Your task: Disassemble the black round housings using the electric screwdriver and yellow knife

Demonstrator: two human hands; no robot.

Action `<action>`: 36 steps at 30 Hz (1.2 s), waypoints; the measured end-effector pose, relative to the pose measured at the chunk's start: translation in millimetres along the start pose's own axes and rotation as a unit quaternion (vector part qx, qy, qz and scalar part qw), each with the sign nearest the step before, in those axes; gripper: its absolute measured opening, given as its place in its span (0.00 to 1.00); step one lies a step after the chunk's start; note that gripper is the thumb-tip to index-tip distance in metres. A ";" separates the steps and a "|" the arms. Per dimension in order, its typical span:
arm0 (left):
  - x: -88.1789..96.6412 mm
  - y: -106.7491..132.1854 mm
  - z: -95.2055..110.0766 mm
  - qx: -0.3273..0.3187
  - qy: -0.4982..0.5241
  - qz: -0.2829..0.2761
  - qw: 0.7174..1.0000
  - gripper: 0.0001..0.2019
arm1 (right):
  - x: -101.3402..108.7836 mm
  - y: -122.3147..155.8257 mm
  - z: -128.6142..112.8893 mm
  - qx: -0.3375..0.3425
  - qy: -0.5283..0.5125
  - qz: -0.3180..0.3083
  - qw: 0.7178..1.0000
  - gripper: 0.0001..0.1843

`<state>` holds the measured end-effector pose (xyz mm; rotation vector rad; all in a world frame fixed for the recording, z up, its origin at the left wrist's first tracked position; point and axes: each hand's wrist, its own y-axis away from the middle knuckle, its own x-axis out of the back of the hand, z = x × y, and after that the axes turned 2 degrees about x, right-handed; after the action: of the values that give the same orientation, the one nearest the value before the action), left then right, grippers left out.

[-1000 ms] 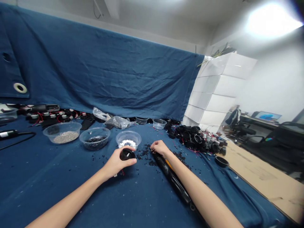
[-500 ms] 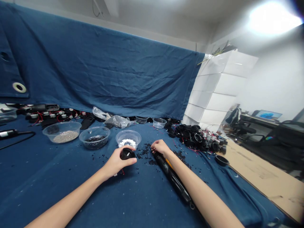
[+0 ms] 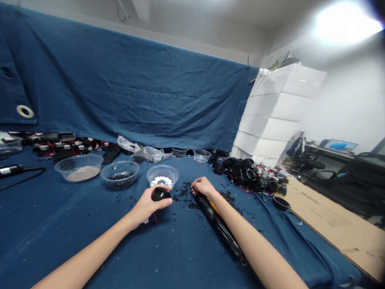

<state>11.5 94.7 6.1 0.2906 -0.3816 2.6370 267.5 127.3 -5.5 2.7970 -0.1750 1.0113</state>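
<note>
My left hand grips a glossy black round cup-shaped part in front of a clear plastic bowl holding white pieces. My right hand rests on the blue cloth, fingers curled, with nothing visible in them. Small black bits lie scattered between the hands. A long black tube with an orange strip lies under my right wrist and forearm.
Left of the hands stand a clear bowl of grey granules and a clear bowl of black bits. Plastic bags lie behind them. A heap of black round parts with red wires lies at right, near cardboard.
My left hand has turned the black part slightly, showing less of its top. My right hand and the tube stay in place.
</note>
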 end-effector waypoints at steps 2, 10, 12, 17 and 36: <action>-0.5 0.4 -1.1 0.004 0.006 0.000 1.000 0.24 | 0.2 4.3 -2.9 0.012 0.021 0.013 1.000 0.17; 1.3 2.7 2.0 -0.006 0.007 -0.019 1.000 0.25 | 39.3 36.1 -26.0 0.045 0.173 0.058 0.982 0.17; 0.7 4.4 5.9 -0.013 0.012 -0.031 0.999 0.27 | 53.6 63.3 -22.1 0.041 0.231 0.054 0.971 0.17; -7.7 6.7 10.8 -0.022 0.030 -0.058 0.998 0.27 | 49.7 144.3 3.1 -0.002 0.362 -0.011 0.932 0.18; -22.4 20.8 20.4 -0.090 -0.135 -0.012 0.987 0.21 | 78.6 246.7 21.6 -0.105 0.011 -0.104 0.989 0.45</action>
<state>24.2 61.3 14.7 0.5919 -0.6959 2.5226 300.5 -122.9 56.4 2.5493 0.0138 0.9166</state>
